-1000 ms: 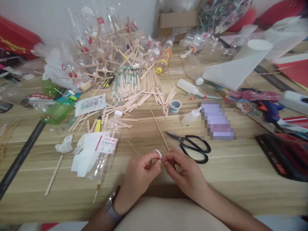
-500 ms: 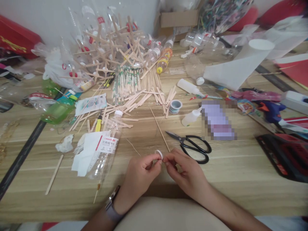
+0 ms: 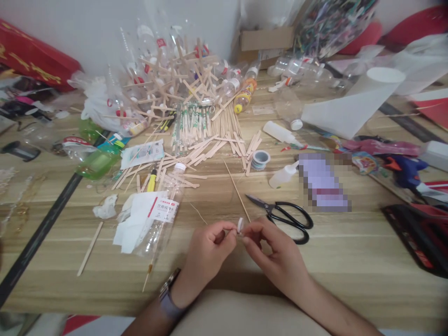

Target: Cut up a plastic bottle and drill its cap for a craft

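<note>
Just above the table's near edge, the fingertips of both hands meet at a small white ring-shaped piece (image 3: pixel 240 225). My left hand (image 3: pixel 213 247), with a watch on its wrist, is closed in a pinch at the left side of the piece. From the other side, my right hand (image 3: pixel 275 249) pinches at it with thumb and forefinger; the fingers partly hide it. A thin wooden stick (image 3: pixel 236 189) lies just beyond the right fingers. Black-handled scissors (image 3: pixel 280 212) rest open to the right of that stick.
An empty clear bottle (image 3: pixel 171 186) with white paper lies at left. Behind it are scattered wooden craft sticks (image 3: pixel 199 149) and a heap of bottles. A wire spool (image 3: pixel 261 159), a white squeeze bottle (image 3: pixel 283 176) and a blurred-out phone (image 3: pixel 322 179) sit further right; a black-red case (image 3: pixel 416 238) lies far right.
The white piece has turned from a visible curve to nearly edge-on, now between both hands' fingertips. The whole view has shifted slightly, so the table things appear further right.
</note>
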### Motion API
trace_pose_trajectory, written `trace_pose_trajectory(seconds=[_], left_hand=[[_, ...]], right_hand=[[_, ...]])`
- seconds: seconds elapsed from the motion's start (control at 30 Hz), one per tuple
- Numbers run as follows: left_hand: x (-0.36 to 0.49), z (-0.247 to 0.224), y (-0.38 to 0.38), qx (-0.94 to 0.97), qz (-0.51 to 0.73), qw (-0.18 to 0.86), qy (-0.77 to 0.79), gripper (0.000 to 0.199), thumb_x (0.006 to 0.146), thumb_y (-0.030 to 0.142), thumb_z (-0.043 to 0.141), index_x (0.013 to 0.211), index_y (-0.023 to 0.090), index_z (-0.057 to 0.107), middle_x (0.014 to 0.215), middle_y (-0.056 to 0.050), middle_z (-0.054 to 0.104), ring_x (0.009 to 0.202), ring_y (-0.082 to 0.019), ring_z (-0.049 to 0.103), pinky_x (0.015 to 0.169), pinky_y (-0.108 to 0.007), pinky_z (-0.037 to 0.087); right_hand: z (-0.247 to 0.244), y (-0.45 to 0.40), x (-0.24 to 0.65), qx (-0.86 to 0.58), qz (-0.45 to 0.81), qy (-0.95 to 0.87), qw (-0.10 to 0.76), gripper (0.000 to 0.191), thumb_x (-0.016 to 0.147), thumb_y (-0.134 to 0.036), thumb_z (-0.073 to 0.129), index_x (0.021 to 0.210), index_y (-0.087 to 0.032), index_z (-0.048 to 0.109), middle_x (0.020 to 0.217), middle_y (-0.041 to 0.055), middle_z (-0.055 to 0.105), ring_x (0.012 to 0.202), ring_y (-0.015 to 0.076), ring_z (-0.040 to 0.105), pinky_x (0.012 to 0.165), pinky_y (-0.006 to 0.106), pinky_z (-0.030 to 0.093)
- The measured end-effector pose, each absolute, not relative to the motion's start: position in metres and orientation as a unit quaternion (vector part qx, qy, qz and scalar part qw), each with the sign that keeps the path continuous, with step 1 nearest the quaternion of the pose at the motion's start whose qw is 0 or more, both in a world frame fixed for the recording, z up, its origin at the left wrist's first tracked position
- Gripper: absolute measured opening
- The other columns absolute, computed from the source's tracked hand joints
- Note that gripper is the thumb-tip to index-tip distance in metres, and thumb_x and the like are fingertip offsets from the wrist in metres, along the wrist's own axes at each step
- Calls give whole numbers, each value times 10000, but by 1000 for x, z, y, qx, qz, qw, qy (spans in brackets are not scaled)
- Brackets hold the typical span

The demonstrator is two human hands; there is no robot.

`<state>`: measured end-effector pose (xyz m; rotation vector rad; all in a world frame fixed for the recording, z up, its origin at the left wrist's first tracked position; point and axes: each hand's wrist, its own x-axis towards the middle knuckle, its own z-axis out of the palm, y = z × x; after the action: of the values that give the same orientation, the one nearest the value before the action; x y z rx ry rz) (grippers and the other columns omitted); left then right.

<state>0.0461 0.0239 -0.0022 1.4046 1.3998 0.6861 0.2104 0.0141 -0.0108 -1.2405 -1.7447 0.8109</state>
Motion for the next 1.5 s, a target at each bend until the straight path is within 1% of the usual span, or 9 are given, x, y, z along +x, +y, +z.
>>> trace_pose_trajectory(seconds=[0.3, 0.4, 0.5, 0.6, 0.77, 0.93, 1.07, 1.23, 1.5], left_hand=[[48, 10, 13, 688, 252, 405, 548, 255, 889, 236, 497, 931, 225, 748, 666, 4, 689, 595, -132, 574, 580, -237, 401], [40, 18, 3, 716, 247, 360, 545, 263, 896, 247, 502, 1019, 251, 734, 858, -26, 751, 627, -138, 616, 630, -248, 479], [21, 30, -8, 721, 256, 318, 560, 300, 901, 336, 523, 1152, 294, 680, 1239, -62, 679, 513, -92, 568, 555, -249, 507], [-10, 43, -7, 681, 263, 219, 648, 285, 893, 448, 523, 1103, 327, 674, 1298, -28, 644, 828, -200, 677, 741, -318, 554], [-60, 52, 35, 653, 166, 81, 735, 461, 852, 524, 486, 1188, 220, 570, 1280, -133, 630, 1217, -393, 545, 999, -530, 441], [-76, 38, 73, 599, 25, 223, 769, 654, 851, 609, 444, 1284, 120, 477, 1151, -202, 686, 996, -368, 679, 839, -435, 510], [-74, 32, 83, 611, -8, 214, 762, 697, 837, 627, 445, 1314, 122, 494, 1057, -191, 722, 970, -384, 683, 788, -423, 502], [-73, 44, 80, 589, 77, 259, 762, 730, 771, 614, 570, 1345, 169, 497, 1192, -145, 691, 1067, -352, 652, 901, -437, 485], [-44, 55, 74, 514, 293, 537, 601, 757, 692, 500, 739, 1359, 205, 535, 1272, -106, 675, 1197, -313, 595, 959, -382, 492]], right_hand=[[-18, 18, 212, -473, 462, -614, 432, 183, 900, -361, 603, 852, -213, 700, 823, 37, 668, 754, 159, 620, 660, 253, 497], [-23, 18, 212, -481, 494, -579, 435, 229, 899, -396, 594, 823, -201, 687, 816, 33, 663, 772, 162, 617, 702, 267, 495], [-24, 18, 213, -510, 484, -572, 424, 242, 894, -386, 575, 780, -191, 660, 765, 19, 630, 716, 143, 571, 651, 248, 462], [-23, 20, 214, -527, 461, -579, 418, 244, 882, -369, 566, 734, -187, 630, 716, 5, 589, 661, 127, 528, 607, 235, 434], [-22, 21, 215, -535, 444, -586, 416, 248, 888, -354, 551, 722, -183, 620, 673, -4, 560, 621, 119, 506, 580, 231, 429], [-22, 23, 215, -542, 414, -602, 416, 215, 880, -305, 550, 715, -187, 622, 661, -11, 542, 603, 116, 498, 562, 223, 420], [-21, 25, 216, -542, 388, -620, 414, 213, 872, -265, 539, 682, -195, 605, 647, -10, 528, 604, 123, 502, 563, 223, 414], [-23, 26, 219, -538, 357, -645, 410, 217, 891, -245, 523, 693, -200, 600, 686, 13, 566, 605, 137, 532, 559, 237, 437], [-34, 29, 224, -527, 286, -700, 389, 196, 929, -221, 500, 859, -177, 677, 920, 105, 671, 757, 177, 667, 632, 271, 541]])
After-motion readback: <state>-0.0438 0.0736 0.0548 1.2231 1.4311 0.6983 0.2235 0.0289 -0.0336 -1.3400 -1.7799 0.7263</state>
